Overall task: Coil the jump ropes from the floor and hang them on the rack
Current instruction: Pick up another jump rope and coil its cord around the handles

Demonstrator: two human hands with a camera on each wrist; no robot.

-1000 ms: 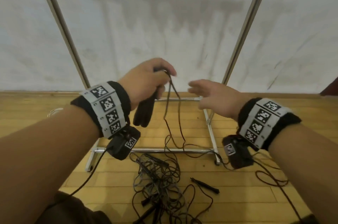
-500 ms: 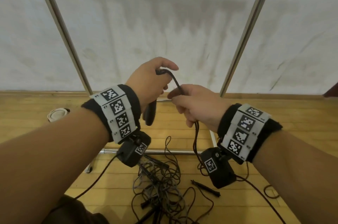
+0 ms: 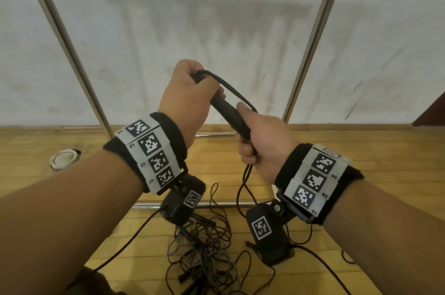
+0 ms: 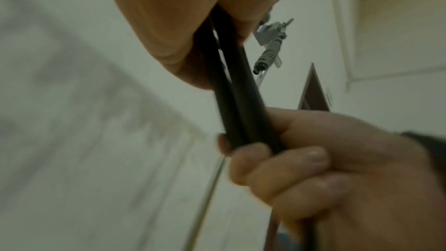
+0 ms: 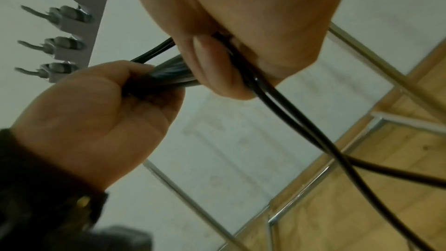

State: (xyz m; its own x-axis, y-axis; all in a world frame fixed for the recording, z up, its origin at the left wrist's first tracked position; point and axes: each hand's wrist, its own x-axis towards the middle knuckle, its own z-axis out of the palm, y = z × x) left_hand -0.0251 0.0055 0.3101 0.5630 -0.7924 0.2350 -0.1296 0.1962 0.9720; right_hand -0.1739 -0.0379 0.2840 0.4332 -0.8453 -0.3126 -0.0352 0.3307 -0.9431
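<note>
Jump rope point(image 3: 243, 99): black, thin cord with two black handles point(image 3: 228, 114) side by side, held in the air in front of the rack point(image 3: 310, 36). I had my left hand point(image 3: 187, 99) wrapped round the upper ends of the handles and my right hand point(image 3: 262, 143) clenched round their lower ends. A short loop of cord arched from the top of my left fist over to the right; two strands dropped below my right hand toward a tangled pile of ropes point(image 3: 204, 253) on the wood floor point(image 3: 361, 140). Wall hooks point(image 5: 62, 43) showed at upper left in the right wrist view.
</note>
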